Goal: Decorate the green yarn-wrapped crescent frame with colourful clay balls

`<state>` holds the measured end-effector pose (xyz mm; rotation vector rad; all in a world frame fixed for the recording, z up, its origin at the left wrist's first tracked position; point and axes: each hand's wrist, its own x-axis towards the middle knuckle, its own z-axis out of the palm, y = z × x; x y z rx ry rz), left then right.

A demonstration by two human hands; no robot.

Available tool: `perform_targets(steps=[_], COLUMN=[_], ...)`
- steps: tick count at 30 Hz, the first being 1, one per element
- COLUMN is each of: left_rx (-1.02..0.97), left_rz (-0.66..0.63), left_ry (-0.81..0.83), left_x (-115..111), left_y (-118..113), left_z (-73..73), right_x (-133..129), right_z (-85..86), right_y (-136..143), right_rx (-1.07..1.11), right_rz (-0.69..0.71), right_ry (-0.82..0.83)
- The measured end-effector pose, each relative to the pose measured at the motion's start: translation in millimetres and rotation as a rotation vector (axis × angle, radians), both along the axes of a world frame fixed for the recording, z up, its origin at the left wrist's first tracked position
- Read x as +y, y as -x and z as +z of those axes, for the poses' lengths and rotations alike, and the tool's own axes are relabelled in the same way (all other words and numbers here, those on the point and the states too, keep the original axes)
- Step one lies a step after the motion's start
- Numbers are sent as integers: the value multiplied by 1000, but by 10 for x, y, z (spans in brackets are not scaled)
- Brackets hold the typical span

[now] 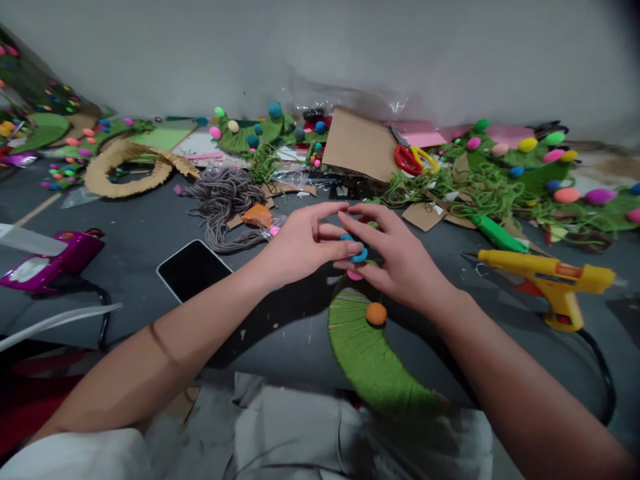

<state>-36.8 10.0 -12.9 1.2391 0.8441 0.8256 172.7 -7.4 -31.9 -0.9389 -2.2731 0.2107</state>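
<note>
Above the middle of the table, my left hand (299,243) and my right hand (400,257) meet, with a small soft-looking blue piece (361,255) between their fingers. My left thumb presses on it, and the right fingers close around its other side. Part of the piece is hidden by the fingers. Just below lies a curved shape wrapped in green yarn (367,357), reaching over the table's front edge. An orange ball (376,313) sits on its inner edge. Close under my right fingers, a pink ball (355,275) shows at its upper end.
A yellow hot glue gun (555,270) lies at right with its cord trailing down. At left are a phone (194,270) and a purple device (55,260). Grey yarn (223,200), a tan ring (100,170), scissors (409,160), cardboard (357,143) and green yarn scraps (450,183) lie behind.
</note>
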Motion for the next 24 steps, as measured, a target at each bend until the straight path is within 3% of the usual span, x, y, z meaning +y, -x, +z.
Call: perform_targets(steps=[4, 8, 12, 16, 20, 24], left_rx=[63, -117, -151, -52, -146, -285], left_rz=[39, -42, -48, 15, 5, -86], left_ry=[-11, 108, 45, 0, 111, 275], left_x=[10, -24, -56, -47, -36, -46], left_y=[46, 20, -36, -36, -21, -12], left_z=[58, 78, 18, 1, 63, 110], right_x=[1, 4, -2, -14, -8, -5], right_z=[45, 42, 31, 45, 38, 30], right_y=[-42, -28, 0, -8, -51, -44], right_rx=[172, 289, 221, 117, 150, 133], right_rz=[102, 10, -64, -43, 18, 20], right_ry=[133, 58, -112, -101, -31, -68])
